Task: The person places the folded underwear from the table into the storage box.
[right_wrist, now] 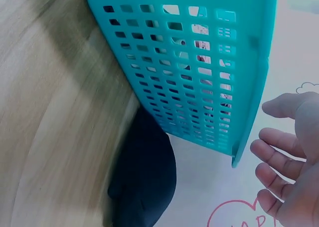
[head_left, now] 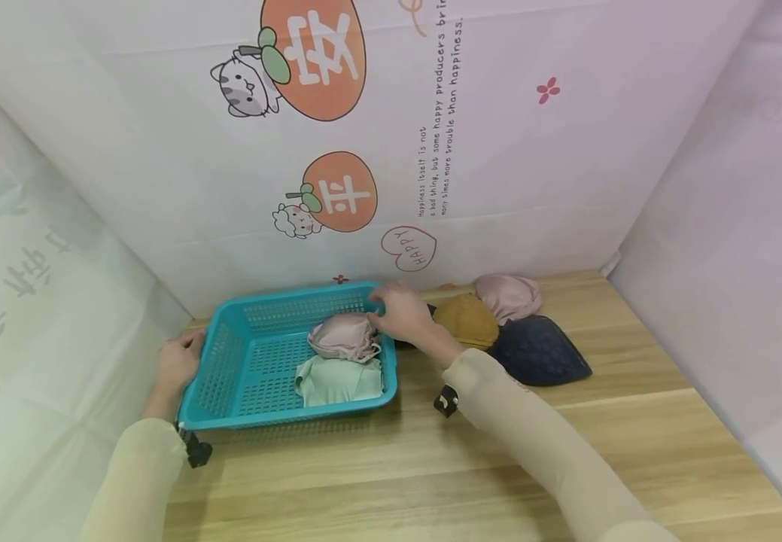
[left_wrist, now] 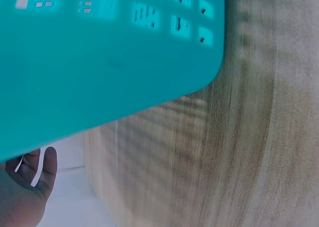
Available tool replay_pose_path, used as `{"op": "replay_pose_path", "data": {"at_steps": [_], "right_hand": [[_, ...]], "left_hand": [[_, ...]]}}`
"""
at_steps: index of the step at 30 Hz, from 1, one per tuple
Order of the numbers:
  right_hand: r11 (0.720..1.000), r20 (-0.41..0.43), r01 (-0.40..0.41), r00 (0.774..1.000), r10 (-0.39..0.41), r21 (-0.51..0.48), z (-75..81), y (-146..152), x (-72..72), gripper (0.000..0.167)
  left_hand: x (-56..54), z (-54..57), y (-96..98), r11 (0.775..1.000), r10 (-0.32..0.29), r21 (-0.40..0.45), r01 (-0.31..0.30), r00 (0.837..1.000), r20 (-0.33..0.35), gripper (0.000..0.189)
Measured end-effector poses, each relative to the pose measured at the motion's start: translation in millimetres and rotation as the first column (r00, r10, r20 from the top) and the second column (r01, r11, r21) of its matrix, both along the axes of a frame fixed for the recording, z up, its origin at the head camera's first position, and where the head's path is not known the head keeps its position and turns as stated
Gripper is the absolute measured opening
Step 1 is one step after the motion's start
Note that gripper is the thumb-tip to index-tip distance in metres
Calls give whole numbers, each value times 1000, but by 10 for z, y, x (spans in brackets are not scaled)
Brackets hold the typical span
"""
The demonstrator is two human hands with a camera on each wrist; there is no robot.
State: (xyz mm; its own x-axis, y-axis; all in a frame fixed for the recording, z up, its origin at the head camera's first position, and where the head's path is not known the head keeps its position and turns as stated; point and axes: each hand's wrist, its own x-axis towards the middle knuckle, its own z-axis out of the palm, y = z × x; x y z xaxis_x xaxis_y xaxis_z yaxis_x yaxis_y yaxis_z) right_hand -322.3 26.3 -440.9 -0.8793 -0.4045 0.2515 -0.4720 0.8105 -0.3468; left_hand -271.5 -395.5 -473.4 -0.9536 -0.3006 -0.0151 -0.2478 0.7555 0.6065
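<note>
A turquoise plastic basket [head_left: 275,380] stands on the wooden table, with perforated walls. A pale pink folded bra [head_left: 343,336] and a mint green folded garment [head_left: 339,380] lie in its right half. My left hand [head_left: 177,365] is at the basket's left rim, and in the left wrist view its loosely spread fingers [left_wrist: 48,173] are partly hidden behind that rim. At the right back corner my right hand [head_left: 407,312] reaches over the rim. Its relaxed fingers [right_wrist: 276,158] show beside the rim in the right wrist view, with nothing between them.
Right of the basket lie a mustard folded bra [head_left: 465,320], a pink one [head_left: 509,296] and a navy one [head_left: 540,350]. A dark piece [right_wrist: 144,177] shows close by the basket's wall. White printed cloth [head_left: 499,150] hangs behind the table [head_left: 391,482] and at both sides.
</note>
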Motion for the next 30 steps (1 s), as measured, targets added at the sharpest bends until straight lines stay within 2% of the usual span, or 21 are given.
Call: {"op": "replay_pose_path", "data": {"at_steps": [10, 23, 30], "right_hand": [[999, -56, -6, 998, 3, -46, -27, 151, 13, 29], [999, -21, 20, 1000, -21, -45, 1, 285, 57, 30], [997, -13, 30, 999, -31, -65, -13, 370, 82, 30]], "left_hand": [[-8, -4, 11, 1000, 0, -25, 0, 1000, -19, 57], [-12, -21, -2, 1000, -12, -25, 12, 1000, -12, 57], [-2, 0, 21, 1000, 2, -16, -2, 1000, -2, 57]]}}
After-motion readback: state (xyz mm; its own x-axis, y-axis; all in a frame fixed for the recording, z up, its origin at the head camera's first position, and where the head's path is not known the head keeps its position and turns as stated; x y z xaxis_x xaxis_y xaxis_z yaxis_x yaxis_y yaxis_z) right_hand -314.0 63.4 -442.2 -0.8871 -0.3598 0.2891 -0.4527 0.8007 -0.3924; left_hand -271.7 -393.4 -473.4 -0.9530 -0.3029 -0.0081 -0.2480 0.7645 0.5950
